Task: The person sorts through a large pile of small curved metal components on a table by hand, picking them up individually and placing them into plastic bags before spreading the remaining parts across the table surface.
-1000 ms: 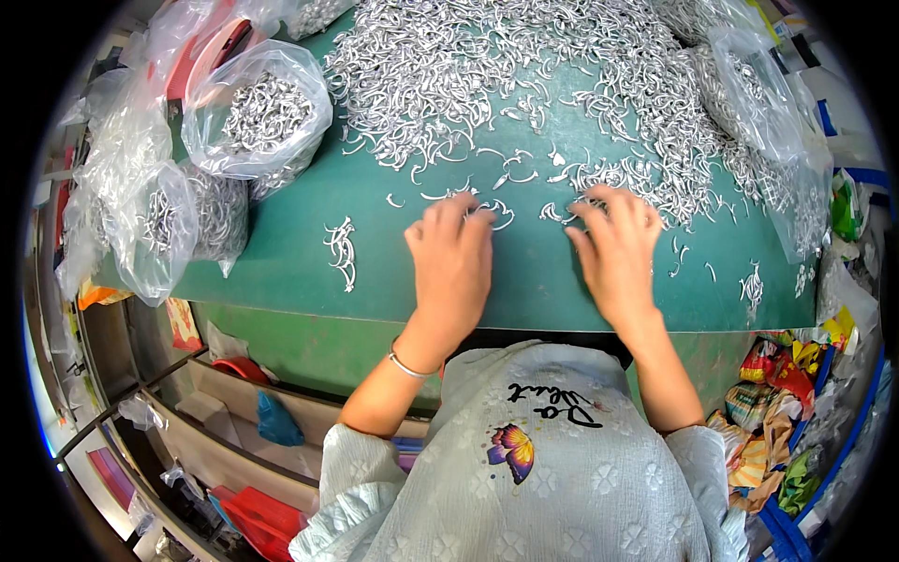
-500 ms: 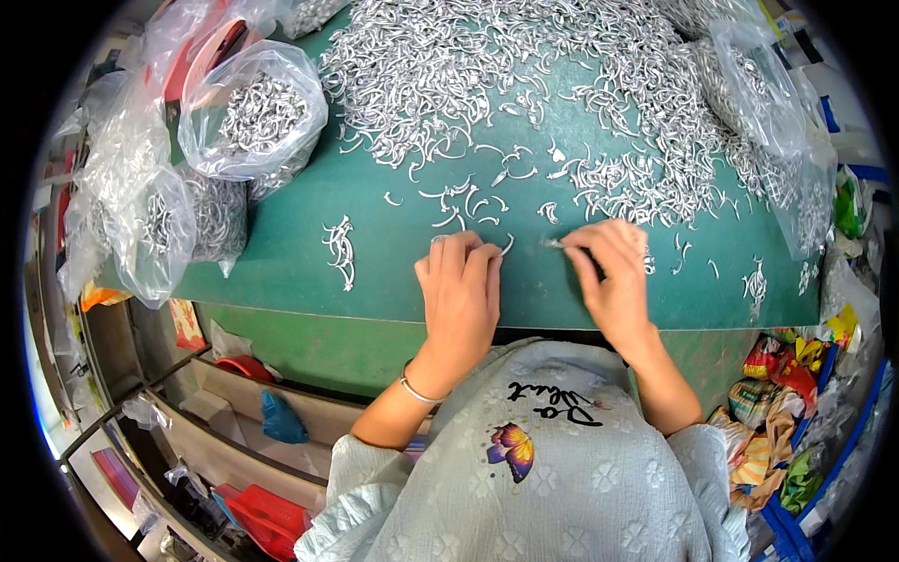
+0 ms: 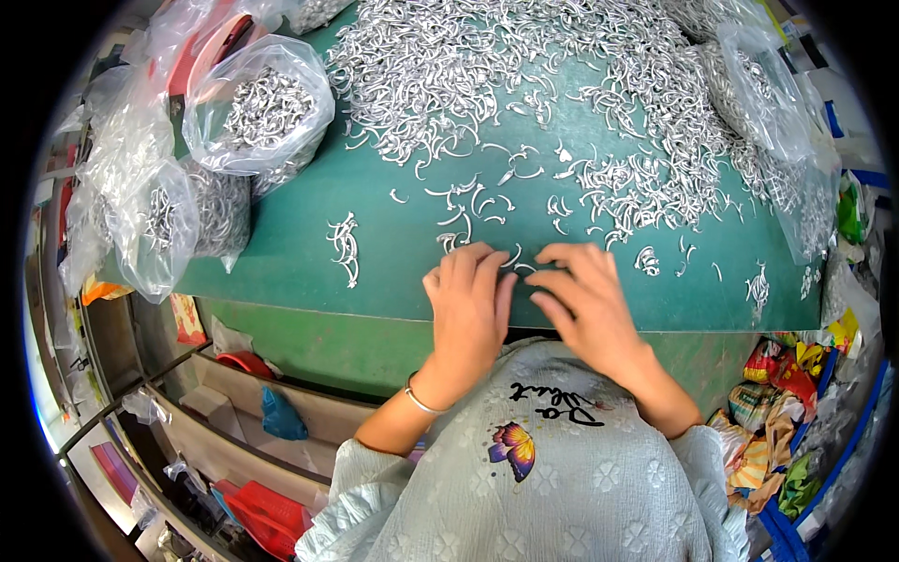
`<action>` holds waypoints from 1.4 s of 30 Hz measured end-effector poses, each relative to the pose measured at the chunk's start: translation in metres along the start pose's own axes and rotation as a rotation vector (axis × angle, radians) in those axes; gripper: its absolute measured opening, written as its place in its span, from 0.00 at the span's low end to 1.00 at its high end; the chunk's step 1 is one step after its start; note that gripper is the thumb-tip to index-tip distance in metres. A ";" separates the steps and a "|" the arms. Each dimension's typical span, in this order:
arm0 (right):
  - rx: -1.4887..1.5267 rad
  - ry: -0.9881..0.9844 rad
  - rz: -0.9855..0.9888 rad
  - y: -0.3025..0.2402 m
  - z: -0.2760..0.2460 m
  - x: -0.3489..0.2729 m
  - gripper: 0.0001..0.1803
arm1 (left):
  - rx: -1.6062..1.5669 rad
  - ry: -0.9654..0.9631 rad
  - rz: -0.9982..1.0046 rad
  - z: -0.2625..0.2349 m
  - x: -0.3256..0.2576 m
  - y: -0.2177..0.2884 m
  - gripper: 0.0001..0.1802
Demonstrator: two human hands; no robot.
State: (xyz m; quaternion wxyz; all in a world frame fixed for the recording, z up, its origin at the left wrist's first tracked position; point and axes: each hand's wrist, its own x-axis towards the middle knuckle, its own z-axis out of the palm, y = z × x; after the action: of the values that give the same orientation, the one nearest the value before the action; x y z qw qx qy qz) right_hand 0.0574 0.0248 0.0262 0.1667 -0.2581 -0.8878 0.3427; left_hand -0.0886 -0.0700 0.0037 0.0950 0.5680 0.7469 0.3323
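Small curved silvery metal pieces [image 3: 512, 256] lie on the green tabletop between my two hands. My left hand [image 3: 468, 298] rests low over the table, fingers bent downward and the thumb a little apart from the index finger; a few pieces [image 3: 451, 241] show just past its fingertips. Nothing is visible in its grasp, though the undersides of the fingers are hidden. To its right, my right hand [image 3: 592, 292] hovers with index finger and thumb apart, pointing left. Another curved piece [image 3: 524, 268] lies close to its fingertips, seemingly not gripped.
A large heap of similar pieces [image 3: 421, 80] covers the far table [image 3: 300, 281]. Clear plastic bags filled with them stand at left [image 3: 267, 112] and right [image 3: 763, 103]. Small clusters lie left [image 3: 344, 248] and right [image 3: 647, 260]. The table's front edge runs below my hands.
My right hand has moved left, toward my left hand, and its pinched fingers have parted. My left hand has shifted slightly right and nearer me. A small cluster shows where the right hand was.
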 end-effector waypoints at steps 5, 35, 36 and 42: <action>-0.029 0.139 0.007 0.014 -0.001 0.035 0.16 | -0.018 -0.064 0.088 0.009 -0.001 0.011 0.19; -0.132 -0.196 -0.175 -0.001 0.008 0.072 0.10 | 0.143 0.157 -0.078 -0.020 0.034 -0.052 0.10; -0.129 -0.133 -0.165 0.004 0.007 0.073 0.10 | 0.115 0.125 -0.054 -0.021 0.036 -0.054 0.08; -0.250 0.146 -0.123 0.018 0.033 0.100 0.09 | 0.065 0.191 -0.019 -0.024 0.040 -0.050 0.07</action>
State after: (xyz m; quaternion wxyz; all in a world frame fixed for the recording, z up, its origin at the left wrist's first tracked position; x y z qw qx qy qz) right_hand -0.0335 0.0759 0.0024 0.2178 -0.2462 -0.9232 0.1990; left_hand -0.1539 -0.0494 0.0014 0.0081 0.5295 0.7682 0.3597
